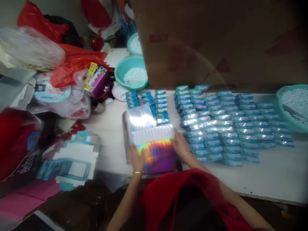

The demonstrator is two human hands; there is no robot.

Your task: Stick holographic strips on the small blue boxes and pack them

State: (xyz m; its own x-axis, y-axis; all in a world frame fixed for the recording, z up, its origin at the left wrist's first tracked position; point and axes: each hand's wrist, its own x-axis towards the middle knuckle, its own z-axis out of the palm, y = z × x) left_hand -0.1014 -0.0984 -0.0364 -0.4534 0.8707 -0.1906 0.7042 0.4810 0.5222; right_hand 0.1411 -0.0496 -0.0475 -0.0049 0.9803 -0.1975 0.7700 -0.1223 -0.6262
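Observation:
A shiny holographic stack of what look like flat cartons (154, 154) lies at the table's front edge, silver at the far end and rainbow to purple near me. A row of white tabs (151, 133) crosses its middle. My left hand (136, 157) holds its left side, thumb on top, fingers partly hidden. On the right edge my right hand (180, 143) grips it, fingers at the side. Just beyond the stack stand small blue boxes (160, 106) in short columns. Many more blue boxes (218, 125) fill the table to the right of my right hand.
Turquoise basins with white pellets stand at the back left (131, 85) and far right (280, 99). A large cardboard box (204, 45) walls off the back. At left are red plastic bags (72, 64), a purple box (97, 81) and unfolded blue-and-white cartons (79, 150).

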